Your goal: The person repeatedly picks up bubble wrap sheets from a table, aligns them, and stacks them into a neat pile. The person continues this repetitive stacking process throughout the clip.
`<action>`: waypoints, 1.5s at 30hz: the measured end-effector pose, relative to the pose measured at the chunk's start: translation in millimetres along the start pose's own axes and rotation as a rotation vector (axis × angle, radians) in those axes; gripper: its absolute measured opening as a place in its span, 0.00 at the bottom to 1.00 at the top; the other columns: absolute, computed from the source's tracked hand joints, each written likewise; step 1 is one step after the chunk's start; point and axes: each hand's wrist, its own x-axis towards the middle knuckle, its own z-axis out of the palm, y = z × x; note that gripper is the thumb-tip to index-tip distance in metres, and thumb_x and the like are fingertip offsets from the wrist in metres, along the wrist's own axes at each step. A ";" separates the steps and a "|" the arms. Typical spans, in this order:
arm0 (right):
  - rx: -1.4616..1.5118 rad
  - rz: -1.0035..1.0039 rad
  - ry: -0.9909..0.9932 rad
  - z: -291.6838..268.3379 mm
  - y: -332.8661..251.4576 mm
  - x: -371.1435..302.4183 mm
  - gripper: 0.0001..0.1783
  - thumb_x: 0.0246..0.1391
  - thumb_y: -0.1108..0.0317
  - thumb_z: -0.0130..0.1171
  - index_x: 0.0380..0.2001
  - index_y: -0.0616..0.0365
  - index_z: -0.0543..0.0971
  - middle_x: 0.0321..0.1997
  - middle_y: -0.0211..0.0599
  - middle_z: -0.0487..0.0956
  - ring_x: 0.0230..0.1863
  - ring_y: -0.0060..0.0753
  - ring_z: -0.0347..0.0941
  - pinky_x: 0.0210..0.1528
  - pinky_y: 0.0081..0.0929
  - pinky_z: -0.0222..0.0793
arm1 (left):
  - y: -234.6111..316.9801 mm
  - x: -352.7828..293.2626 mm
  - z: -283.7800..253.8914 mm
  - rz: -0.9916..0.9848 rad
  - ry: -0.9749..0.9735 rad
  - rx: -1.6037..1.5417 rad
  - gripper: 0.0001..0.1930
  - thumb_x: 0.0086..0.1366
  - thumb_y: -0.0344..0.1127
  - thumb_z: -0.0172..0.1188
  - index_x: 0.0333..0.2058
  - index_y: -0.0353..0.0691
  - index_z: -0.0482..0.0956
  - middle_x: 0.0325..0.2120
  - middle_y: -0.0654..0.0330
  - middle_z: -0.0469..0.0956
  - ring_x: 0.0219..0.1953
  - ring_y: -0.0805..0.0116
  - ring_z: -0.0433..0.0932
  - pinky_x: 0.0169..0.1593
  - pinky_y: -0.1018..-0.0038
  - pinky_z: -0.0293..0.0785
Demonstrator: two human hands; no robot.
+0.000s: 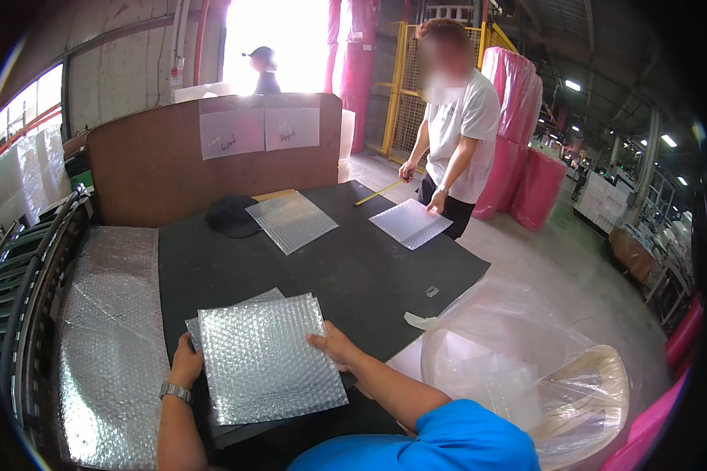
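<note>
The person wears a bright blue shirt (369, 455), plain where it shows along the lower edge, with soft creases and a paler sheen where light falls on the right shoulder; its short right sleeve (467, 432) ends in a loose, rounded hem that leaves the right forearm (401, 390) uncovered. A silver-coloured watch (176, 394) with a segmented, metal-looking band circles the left wrist, its finer details too small to read. Both the left hand (186, 364) and right hand (331, 346) are ungloved, and the right wrist is bare.
</note>
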 end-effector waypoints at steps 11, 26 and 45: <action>-0.371 -0.675 -0.167 17.0 -112.7 -26.1 0.40 0.44 0.65 0.60 0.57 0.59 0.52 0.54 0.42 0.62 0.56 0.33 0.56 0.57 0.30 0.50 | 92.3 -29.7 3.1 0.405 0.138 -0.800 0.46 0.45 0.43 0.65 0.57 0.38 0.46 0.52 0.54 0.59 0.53 0.64 0.59 0.55 0.70 0.55; -1.119 -0.752 -0.056 48.0 -215.9 -55.5 0.28 0.35 0.59 0.64 0.41 0.57 0.68 0.36 0.46 0.74 0.36 0.42 0.71 0.39 0.29 0.65 | 72.1 -34.3 2.5 0.496 0.415 -0.218 0.55 0.38 0.47 0.70 0.59 0.40 0.41 0.56 0.49 0.49 0.60 0.57 0.48 0.60 0.64 0.45; -1.033 -1.021 -0.118 94.5 -232.3 -26.9 0.18 0.45 0.61 0.58 0.40 0.55 0.73 0.30 0.33 0.76 0.34 0.25 0.70 0.39 0.20 0.62 | 85.4 -47.2 46.7 0.336 -0.083 -0.448 0.18 0.56 0.34 0.55 0.44 0.37 0.63 0.37 0.53 0.71 0.41 0.65 0.70 0.45 0.72 0.64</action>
